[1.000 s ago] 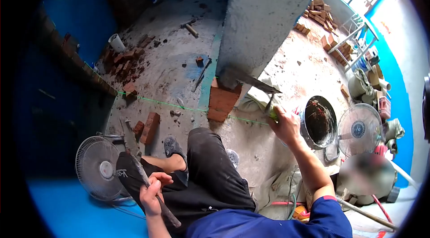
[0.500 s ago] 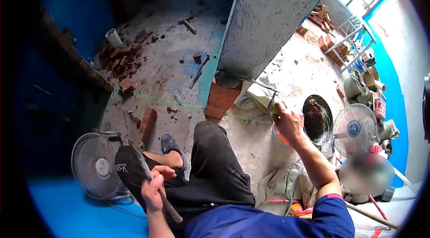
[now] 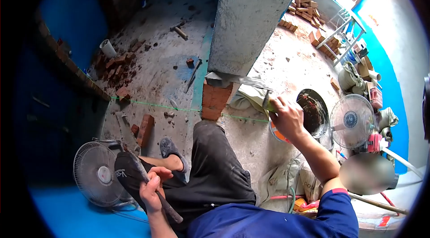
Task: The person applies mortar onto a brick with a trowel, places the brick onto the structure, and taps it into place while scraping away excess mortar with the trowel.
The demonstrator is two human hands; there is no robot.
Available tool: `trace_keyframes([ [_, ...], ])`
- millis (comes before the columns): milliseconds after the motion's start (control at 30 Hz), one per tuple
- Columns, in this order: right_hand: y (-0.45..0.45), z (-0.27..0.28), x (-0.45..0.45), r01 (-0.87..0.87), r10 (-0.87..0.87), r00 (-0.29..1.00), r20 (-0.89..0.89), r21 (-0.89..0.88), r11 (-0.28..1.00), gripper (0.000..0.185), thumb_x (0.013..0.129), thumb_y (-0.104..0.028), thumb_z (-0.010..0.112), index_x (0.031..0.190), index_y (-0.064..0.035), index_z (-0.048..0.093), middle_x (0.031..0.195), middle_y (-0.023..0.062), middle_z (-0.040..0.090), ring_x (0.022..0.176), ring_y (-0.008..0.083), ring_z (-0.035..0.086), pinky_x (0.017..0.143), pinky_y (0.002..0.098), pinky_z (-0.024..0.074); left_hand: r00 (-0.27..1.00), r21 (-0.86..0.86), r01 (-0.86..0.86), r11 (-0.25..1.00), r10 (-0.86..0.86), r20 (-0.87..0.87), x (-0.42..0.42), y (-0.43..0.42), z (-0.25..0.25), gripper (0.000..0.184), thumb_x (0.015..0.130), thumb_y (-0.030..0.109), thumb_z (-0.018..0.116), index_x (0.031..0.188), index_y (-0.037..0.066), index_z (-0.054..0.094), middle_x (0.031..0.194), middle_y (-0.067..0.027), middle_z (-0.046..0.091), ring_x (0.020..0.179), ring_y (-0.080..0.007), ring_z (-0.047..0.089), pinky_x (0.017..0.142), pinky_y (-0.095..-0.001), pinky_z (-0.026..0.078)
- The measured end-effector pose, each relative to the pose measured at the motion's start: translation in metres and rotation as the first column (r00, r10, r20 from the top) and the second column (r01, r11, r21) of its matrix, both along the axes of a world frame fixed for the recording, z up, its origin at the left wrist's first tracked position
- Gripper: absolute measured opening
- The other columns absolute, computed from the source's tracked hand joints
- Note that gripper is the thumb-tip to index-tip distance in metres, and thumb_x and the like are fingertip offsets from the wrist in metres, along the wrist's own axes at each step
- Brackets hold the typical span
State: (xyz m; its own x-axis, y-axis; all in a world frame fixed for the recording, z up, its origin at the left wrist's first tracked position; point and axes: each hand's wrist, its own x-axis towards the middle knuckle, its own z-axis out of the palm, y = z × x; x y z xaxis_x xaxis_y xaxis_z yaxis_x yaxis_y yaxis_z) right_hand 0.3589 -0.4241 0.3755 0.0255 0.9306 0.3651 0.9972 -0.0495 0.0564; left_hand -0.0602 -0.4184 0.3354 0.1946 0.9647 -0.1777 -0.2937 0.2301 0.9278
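Observation:
My right hand (image 3: 286, 117) is closed round the green-yellow handle of a trowel (image 3: 244, 80). The grey blade reaches left, its tip at the top of a short stack of red bricks (image 3: 217, 101) under the rough grey pillar (image 3: 253, 18). Grey mortar (image 3: 215, 79) shows around that tip; whether it lies on the blade or the bricks I cannot tell. Over my left thigh, my left hand (image 3: 153, 188) grips the dark handle of a long tool (image 3: 169, 209) with a flat grey blade pointing up and away. Its thumb is pressed on the handle, with some fingers loosely extended.
A black bucket (image 3: 312, 114) stands beyond my right hand, near a fan (image 3: 352, 121). Another fan (image 3: 99, 173) is at my left knee. A loose brick (image 3: 145, 130) lies by my foot. A green laser line crosses the floor. Brick piles (image 3: 307, 9) and a metal stand (image 3: 342, 38) are farther off.
The trowel blade has turned, showing more of its face at the brick stack. My right hand has shifted slightly left in view as the camera turned. My left hand keeps its grip.

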Motion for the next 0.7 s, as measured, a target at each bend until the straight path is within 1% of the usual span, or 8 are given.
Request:
trace_keyframes([
  [67,0.012,-0.006,0.003,-0.058,0.060,0.996,0.065,-0.026,0.998,0.032,0.076,-0.016,0.069,0.107,-0.0104,0.062,0.097,0.0071,0.062,0.090,0.0272,0.063,0.075,0.0386,0.0512,0.999,0.017,0.010,1.000,-0.011,0.047,-0.001,-0.001,-0.001,0.028,0.085,0.025,0.049,0.078,-0.001,0.057,0.100,-0.0145,0.063,0.090,-0.0217,0.062,0.088,-0.0337,0.049],
  [200,0.002,-0.018,0.036,-0.042,0.045,0.979,0.200,-0.020,0.999,0.030,0.076,-0.013,0.068,0.105,-0.0094,0.062,0.097,0.0081,0.061,0.090,0.0269,0.062,0.077,0.0391,0.0494,0.999,0.032,0.002,0.999,-0.003,0.046,-0.004,-0.005,0.003,0.026,0.085,0.024,0.049,0.074,0.001,0.055,0.100,-0.0146,0.063,0.090,-0.0215,0.061,0.087,-0.0337,0.049],
  [267,-0.014,-0.009,0.045,0.060,-0.036,0.981,0.189,-0.126,0.990,0.028,0.076,-0.015,0.069,0.103,-0.0095,0.062,0.095,0.0082,0.061,0.088,0.0271,0.062,0.076,0.0394,0.0490,0.999,0.013,-0.031,0.999,0.030,0.029,-0.006,-0.007,0.003,0.026,0.085,0.024,0.049,0.074,0.001,0.054,0.100,-0.0147,0.063,0.090,-0.0214,0.061,0.087,-0.0340,0.049],
  [467,-0.052,0.003,0.027,0.166,-0.168,0.980,-0.106,-0.029,0.986,0.025,0.079,-0.018,0.068,0.101,-0.0080,0.062,0.093,0.0108,0.063,0.082,0.0310,0.064,0.069,0.0417,0.0512,0.998,0.008,-0.034,0.999,0.033,0.050,-0.008,-0.005,-0.002,0.026,0.084,0.024,0.050,0.075,0.001,0.055,0.100,-0.0146,0.063,0.089,-0.0220,0.062,0.087,-0.0341,0.049],
  [567,-0.053,-0.004,0.003,0.012,-0.039,0.912,-0.409,-0.068,0.998,0.026,0.087,-0.023,0.066,0.100,-0.0035,0.057,0.085,0.0156,0.061,0.073,0.0333,0.062,0.066,0.0424,0.0502,0.998,0.004,-0.031,1.000,0.030,0.063,-0.004,-0.004,-0.002,0.025,0.084,0.024,0.050,0.075,0.001,0.055,0.100,-0.0145,0.063,0.089,-0.0223,0.062,0.087,-0.0341,0.050],
  [633,-0.052,-0.002,-0.023,-0.082,-0.244,0.484,-0.840,-0.321,0.943,0.027,0.091,-0.031,0.065,0.096,-0.0059,0.056,0.071,0.0069,0.058,0.061,0.0163,0.056,0.056,0.0315,0.0460,0.997,0.000,-0.022,1.000,0.021,0.076,-0.004,-0.004,-0.003,0.025,0.085,0.024,0.049,0.075,0.001,0.055,0.100,-0.0145,0.064,0.089,-0.0226,0.063,0.087,-0.0340,0.050],
  [667,-0.049,-0.006,-0.037,-0.145,-0.381,0.180,-0.907,-0.407,0.902,0.028,0.092,-0.034,0.064,0.095,-0.0071,0.056,0.068,0.0034,0.056,0.058,0.0107,0.053,0.053,0.0278,0.0438,0.997,0.002,-0.028,1.000,0.027,0.073,-0.002,-0.004,-0.003,0.024,0.085,0.023,0.050,0.072,0.003,0.052,0.100,-0.0149,0.064,0.089,-0.0227,0.063,0.086,-0.0339,0.051],
  [700,-0.046,-0.012,-0.052,-0.193,-0.366,0.086,-0.926,-0.376,0.906,0.028,0.093,-0.035,0.064,0.094,-0.0083,0.056,0.068,0.0011,0.055,0.058,0.0084,0.051,0.052,0.0258,0.0425,0.996,0.001,-0.027,1.000,0.027,0.081,-0.002,-0.004,-0.003,0.024,0.085,0.023,0.050,0.069,0.004,0.050,0.100,-0.0152,0.064,0.088,-0.0226,0.063,0.086,-0.0340,0.051],
])
